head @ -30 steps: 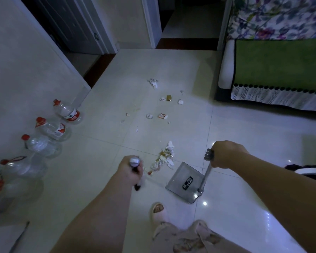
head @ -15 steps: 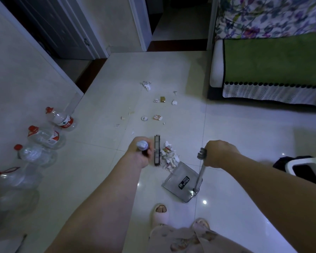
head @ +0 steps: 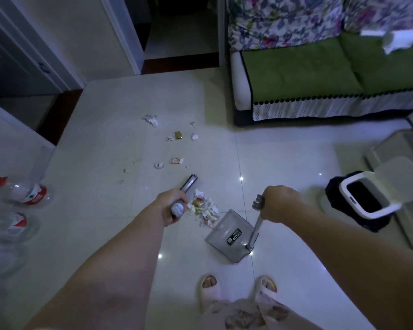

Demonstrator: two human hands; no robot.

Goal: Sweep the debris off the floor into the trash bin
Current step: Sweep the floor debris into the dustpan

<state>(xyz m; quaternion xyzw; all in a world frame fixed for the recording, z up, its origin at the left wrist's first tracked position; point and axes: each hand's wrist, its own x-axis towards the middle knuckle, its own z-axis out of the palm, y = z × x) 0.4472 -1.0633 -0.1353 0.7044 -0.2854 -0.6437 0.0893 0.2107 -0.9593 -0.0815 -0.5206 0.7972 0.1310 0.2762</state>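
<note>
The left hand (head: 171, 206), arm stretched forward, is curled round the top of a broom (head: 188, 183). The right hand (head: 280, 203) grips the upright handle of one dustpan (head: 229, 234). The broom's shaft points almost straight at the camera; its narrow head lies on the floor (head: 105, 144), its long axis slanting from near-left to far-right, just left of one heap of paper debris (head: 204, 208). The heap touches the dustpan's mouth, which faces far-left. About nine loose scraps (head: 177, 160) lie beyond. One open trash bin (head: 365, 198) stands to the right.
</note>
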